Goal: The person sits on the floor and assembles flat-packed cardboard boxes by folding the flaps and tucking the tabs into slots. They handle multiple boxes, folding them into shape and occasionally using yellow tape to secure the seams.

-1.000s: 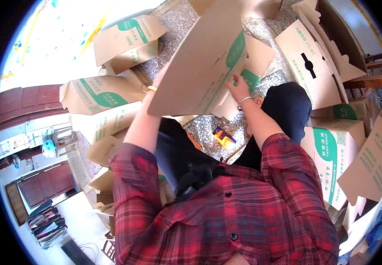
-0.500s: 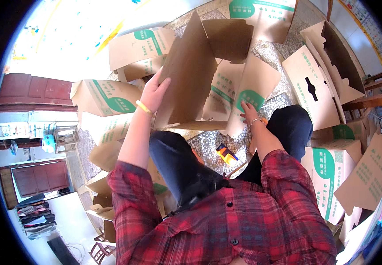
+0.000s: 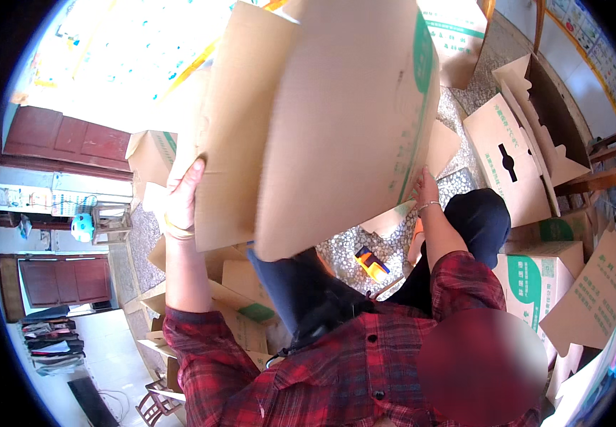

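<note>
A large brown cardboard box (image 3: 351, 128) with green print is raised in front of me, its broad panel and a side flap facing me. My left hand (image 3: 183, 199) grips the left edge of that flap, thumb on the near face and the other fingers hidden behind. At the box's lower right edge is my right hand (image 3: 425, 188), its fingers bent against the cardboard. Between my legs, an orange and black tool (image 3: 372, 265), perhaps a tape dispenser, lies on the speckled floor (image 3: 340, 249).
A box with a black slot (image 3: 511, 160) and an open carton (image 3: 550, 107) stand at the right. Nearer are a green-and-white printed box (image 3: 535, 281) and a loose upright flap (image 3: 592, 292). More cartons (image 3: 240, 299) lie beside my left leg. A wooden stool (image 3: 112, 222) stands far left.
The box has been lifted and turned, so its outer panel shows now instead of its open inside. My left hand moved left and down; my right hand shifted slightly right.
</note>
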Demonstrator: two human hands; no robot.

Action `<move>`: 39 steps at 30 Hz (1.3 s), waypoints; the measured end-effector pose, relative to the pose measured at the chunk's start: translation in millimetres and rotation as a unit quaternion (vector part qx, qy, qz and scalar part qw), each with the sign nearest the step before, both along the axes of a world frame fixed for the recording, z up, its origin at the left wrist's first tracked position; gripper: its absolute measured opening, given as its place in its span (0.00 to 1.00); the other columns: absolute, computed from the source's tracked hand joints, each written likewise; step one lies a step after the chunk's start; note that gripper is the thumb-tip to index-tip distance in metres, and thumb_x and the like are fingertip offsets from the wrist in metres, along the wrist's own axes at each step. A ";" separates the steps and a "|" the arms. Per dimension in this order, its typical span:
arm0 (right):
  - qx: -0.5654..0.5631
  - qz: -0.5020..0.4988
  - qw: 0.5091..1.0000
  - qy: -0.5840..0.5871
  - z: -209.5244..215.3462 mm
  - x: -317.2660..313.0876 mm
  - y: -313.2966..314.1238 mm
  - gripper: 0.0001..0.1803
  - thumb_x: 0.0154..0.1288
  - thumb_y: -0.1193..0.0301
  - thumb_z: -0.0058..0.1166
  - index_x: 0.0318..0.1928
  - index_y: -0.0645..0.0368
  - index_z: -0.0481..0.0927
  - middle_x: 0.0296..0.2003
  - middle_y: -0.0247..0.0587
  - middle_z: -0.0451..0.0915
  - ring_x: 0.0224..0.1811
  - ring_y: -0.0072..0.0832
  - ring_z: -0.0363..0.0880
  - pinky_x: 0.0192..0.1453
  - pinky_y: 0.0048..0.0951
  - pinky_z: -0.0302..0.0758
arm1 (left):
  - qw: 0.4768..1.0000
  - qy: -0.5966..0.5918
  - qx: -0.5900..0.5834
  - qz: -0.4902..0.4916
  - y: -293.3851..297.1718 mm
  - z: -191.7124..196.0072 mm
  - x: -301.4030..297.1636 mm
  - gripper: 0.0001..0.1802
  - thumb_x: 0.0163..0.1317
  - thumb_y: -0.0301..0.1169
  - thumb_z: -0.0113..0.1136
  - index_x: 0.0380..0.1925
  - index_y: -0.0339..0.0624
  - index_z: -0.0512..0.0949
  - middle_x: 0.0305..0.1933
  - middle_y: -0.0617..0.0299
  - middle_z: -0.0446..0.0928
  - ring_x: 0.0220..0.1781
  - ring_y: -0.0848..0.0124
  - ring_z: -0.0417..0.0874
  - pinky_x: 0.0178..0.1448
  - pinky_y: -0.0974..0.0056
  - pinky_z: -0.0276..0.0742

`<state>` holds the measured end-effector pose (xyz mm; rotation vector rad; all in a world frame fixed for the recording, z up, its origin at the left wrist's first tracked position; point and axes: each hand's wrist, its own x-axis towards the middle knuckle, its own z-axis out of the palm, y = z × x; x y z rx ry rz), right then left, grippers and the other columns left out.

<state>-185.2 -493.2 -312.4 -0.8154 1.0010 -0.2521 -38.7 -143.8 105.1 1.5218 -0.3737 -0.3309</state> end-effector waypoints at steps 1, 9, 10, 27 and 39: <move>0.038 -0.006 0.999 -0.030 3.5 -0.3 -6.0 0.33 0.64 0.43 0.49 0.59 0.52 0.69 0.48 0.48 0.74 0.42 0.34 0.73 0.42 0.38 0.70 | 1.000 -0.006 0.005 0.010 10.3 -0.4 2.2 0.22 0.63 0.30 0.59 0.57 0.35 0.72 0.53 0.58 0.77 0.54 0.69 0.77 0.60 0.65 0.71; 0.069 0.034 0.991 -0.110 72.0 -2.0 -3.9 0.21 0.61 0.55 0.60 0.47 0.55 0.75 0.28 0.33 0.75 0.21 0.21 0.68 0.17 0.21 0.63 | 0.998 -0.040 0.012 0.041 106.8 -39.9 28.0 0.23 0.64 0.36 0.59 0.55 0.34 0.72 0.53 0.57 0.77 0.53 0.69 0.78 0.59 0.64 0.72; 0.070 0.034 0.991 -0.109 81.3 -1.5 -3.4 0.21 0.61 0.55 0.60 0.46 0.55 0.75 0.28 0.34 0.75 0.21 0.21 0.68 0.17 0.21 0.63 | 0.998 -0.055 0.006 0.032 116.2 -46.0 29.6 0.23 0.64 0.36 0.59 0.55 0.34 0.72 0.53 0.57 0.77 0.53 0.69 0.78 0.59 0.64 0.72; -0.145 -0.036 0.942 -0.301 241.7 -25.5 -34.8 0.10 0.64 0.64 0.54 0.33 0.58 0.77 0.24 0.31 0.77 0.16 0.16 0.68 0.17 0.17 0.61 | 0.991 -0.022 -0.043 0.125 120.1 -134.5 5.9 0.30 0.61 0.37 0.62 0.60 0.37 0.67 0.58 0.60 0.72 0.59 0.69 0.72 0.62 0.62 0.70; -0.212 -0.138 0.853 -0.456 339.8 -8.8 -4.6 0.07 0.65 0.73 0.51 0.40 0.65 0.77 0.35 0.37 0.81 0.36 0.22 0.79 0.40 0.23 0.74 | 0.967 0.223 0.016 0.125 142.2 -180.1 20.8 0.25 0.66 0.37 0.53 0.61 0.43 0.66 0.53 0.57 0.76 0.44 0.73 0.80 0.41 0.67 0.82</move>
